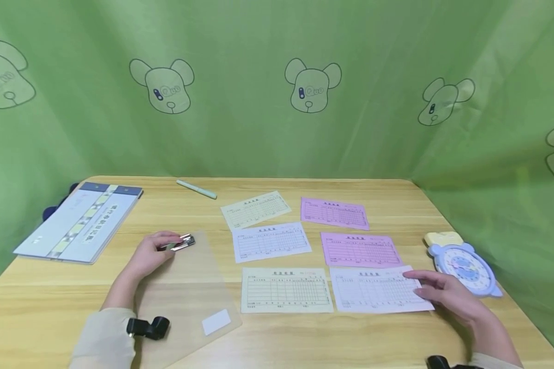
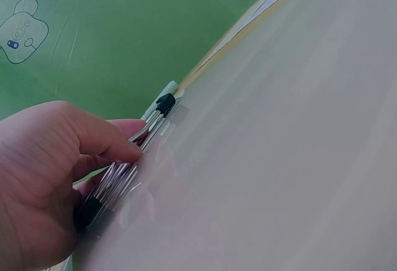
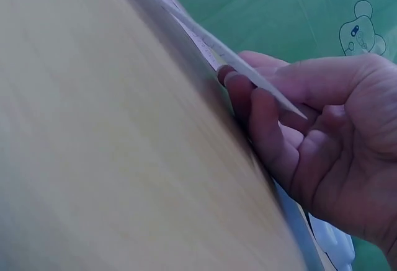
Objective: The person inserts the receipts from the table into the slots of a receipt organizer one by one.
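Note:
My left hand (image 1: 153,254) grips the metal clip (image 1: 184,242) at the top of a clear file folder (image 1: 186,292), which lies on the table with a white label at its lower corner. In the left wrist view, thumb and fingers close on the clip (image 2: 121,175) between its dark ends. My right hand (image 1: 454,297) pinches the right edge of a white printed slip (image 1: 374,294). Seen from the right wrist, that slip (image 3: 248,69) passes between thumb and fingers, its corner raised off the wooden surface. A pale green slip (image 1: 286,297) lies just left of it.
Farther back lie two pink slips (image 1: 334,212), another white slip (image 1: 272,243) and a cream slip (image 1: 256,210). A pale pen (image 1: 196,188) rests near the back edge. At left is a blue-white account book (image 1: 80,223); at right, a blue toy clock (image 1: 466,269) beside a yellow block (image 1: 443,239).

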Motion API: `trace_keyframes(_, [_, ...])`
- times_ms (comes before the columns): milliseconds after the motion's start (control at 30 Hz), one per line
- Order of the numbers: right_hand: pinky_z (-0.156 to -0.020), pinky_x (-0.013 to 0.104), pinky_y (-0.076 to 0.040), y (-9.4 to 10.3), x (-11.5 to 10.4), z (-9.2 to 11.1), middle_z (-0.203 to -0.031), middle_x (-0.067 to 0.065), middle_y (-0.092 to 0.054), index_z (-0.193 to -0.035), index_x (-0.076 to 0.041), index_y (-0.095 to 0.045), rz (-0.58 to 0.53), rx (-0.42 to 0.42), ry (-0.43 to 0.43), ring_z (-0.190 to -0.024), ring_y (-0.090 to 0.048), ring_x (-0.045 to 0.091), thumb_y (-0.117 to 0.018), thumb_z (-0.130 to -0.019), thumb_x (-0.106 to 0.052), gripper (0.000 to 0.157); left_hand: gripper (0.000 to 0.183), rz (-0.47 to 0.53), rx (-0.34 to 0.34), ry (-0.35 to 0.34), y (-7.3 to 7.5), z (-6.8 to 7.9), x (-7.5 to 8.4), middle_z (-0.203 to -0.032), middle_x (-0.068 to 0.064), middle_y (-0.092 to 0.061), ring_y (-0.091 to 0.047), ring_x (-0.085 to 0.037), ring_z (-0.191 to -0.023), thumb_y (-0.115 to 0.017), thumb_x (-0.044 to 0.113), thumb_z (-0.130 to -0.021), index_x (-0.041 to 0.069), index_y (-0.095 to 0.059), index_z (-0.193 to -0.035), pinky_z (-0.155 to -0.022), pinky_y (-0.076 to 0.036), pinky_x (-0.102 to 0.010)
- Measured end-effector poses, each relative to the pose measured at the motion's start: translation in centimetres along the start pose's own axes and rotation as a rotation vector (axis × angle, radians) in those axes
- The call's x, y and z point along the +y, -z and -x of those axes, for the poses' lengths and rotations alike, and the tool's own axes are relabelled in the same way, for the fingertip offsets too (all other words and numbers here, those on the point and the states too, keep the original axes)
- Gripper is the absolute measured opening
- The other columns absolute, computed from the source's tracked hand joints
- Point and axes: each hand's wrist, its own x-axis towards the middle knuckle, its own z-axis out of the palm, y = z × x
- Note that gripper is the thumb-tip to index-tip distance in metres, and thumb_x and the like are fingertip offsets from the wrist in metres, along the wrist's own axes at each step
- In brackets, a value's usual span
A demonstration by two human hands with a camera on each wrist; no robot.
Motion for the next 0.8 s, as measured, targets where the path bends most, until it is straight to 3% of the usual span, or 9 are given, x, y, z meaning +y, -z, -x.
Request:
trace_keyframes(400, [-0.07, 0.025, -0.046, 1.1, -1.4, 0.7, -0.1, -0.002, -0.058, -0.118, 0.0, -0.05, -0.06, -0.106, 0.163, -0.085, -0.056, 0.011, -0.051, -0.083, -0.001, 0.035, 0.031, 0.003, -0.006, 0.018, 0.1, 0.0, 0.1, -0.112, -0.02, -0.051, -0.041, -0.038, -0.106, -0.057, -0.004, -0.071, -0.002, -0.061, -0.102, -0.088, -0.027, -0.052])
trace_keyframes(500, [-0.059, 0.026, -0.045, 0.9, -2.4, 0.7, -0.09, -0.002, -0.056, -0.119, 0.0, -0.049, -0.032, -0.087, 0.193, -0.073, -0.054, 0.009, -0.05, -0.083, 0.002, 0.035, 0.031, 0.003, -0.001, 0.017, 0.1, 0.0, 0.2, -0.111, -0.02, -0.051, -0.041, -0.038, -0.105, -0.058, -0.004, -0.071, -0.003, -0.061, -0.101, -0.087, -0.027, -0.052])
trace_keyframes(633, [-0.043, 0.032, -0.037, 0.3, -4.0, 0.0, -0.067, -0.005, -0.045, -0.118, 0.0, -0.048, -0.026, -0.082, 0.23, -0.053, -0.041, 0.008, -0.049, -0.084, 0.003, 0.035, 0.03, 0.001, 0.004, 0.016, 0.1, 0.0, 0.2, -0.11, -0.02, -0.051, -0.041, -0.038, -0.105, -0.058, -0.004, -0.071, -0.003, -0.061, -0.101, -0.088, -0.027, -0.052])
trace_keyframes(700, [-0.043, 0.032, -0.036, 0.0, -4.7, -0.6, -0.067, -0.004, -0.042, -0.119, 0.0, -0.049, -0.03, -0.087, 0.242, -0.053, -0.04, 0.008, -0.048, -0.084, 0.003, 0.035, 0.03, 0.0, 0.004, 0.014, 0.1, 0.0, 0.2, -0.11, -0.02, -0.051, -0.041, -0.038, -0.105, -0.058, -0.004, -0.071, -0.003, -0.061, -0.101, -0.088, -0.027, -0.052])
trace_keyframes(800, [-0.053, 0.026, -0.043, -0.8, -5.6, -1.7, -0.082, 0.001, -0.05, -0.119, 0.001, -0.048, -0.041, -0.096, 0.251, -0.068, -0.049, 0.008, -0.049, -0.084, 0.002, 0.035, 0.03, -0.006, 0.006, 0.011, 0.1, -0.1, 0.1, -0.11, -0.02, -0.052, -0.041, -0.038, -0.105, -0.058, -0.004, -0.072, -0.003, -0.061, -0.101, -0.089, -0.027, -0.052])
